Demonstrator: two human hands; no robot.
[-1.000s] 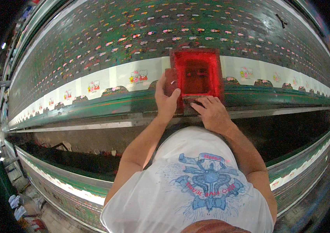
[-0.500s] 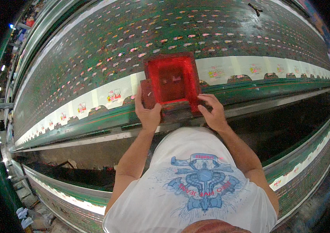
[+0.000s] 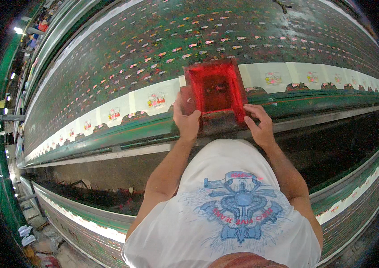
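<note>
A red-stained screen-printing frame (image 3: pixel 240 85) lies over the row of white printed panels (image 3: pixel 124 110) at the table's near edge. Red ink coats its inner walls, and the dark mesh sits in the middle. My left hand (image 3: pixel 187 121) is closed on a flat dark-red piece (image 3: pixel 188 99) at the frame's left side, thumb in front and fingers partly hidden behind. Whether that piece is part of the frame cannot be made out. At the lower right corner, my right hand (image 3: pixel 260 125) pinches the frame's edge between thumb and fingers.
The long green table (image 3: pixel 153 67) carries rows of small coloured marks. A dark stick-like object (image 3: pixel 282 6) lies toward its far side. Behind a dark gap (image 3: pixel 95 176) near my body runs another table with a white strip (image 3: pixel 82 223). Lamps (image 3: pixel 18 30) glow at far left.
The whole view has shifted, so table, frame and hands appear farther right. Both hands keep their grip, and the frame stays between the same printed panels.
</note>
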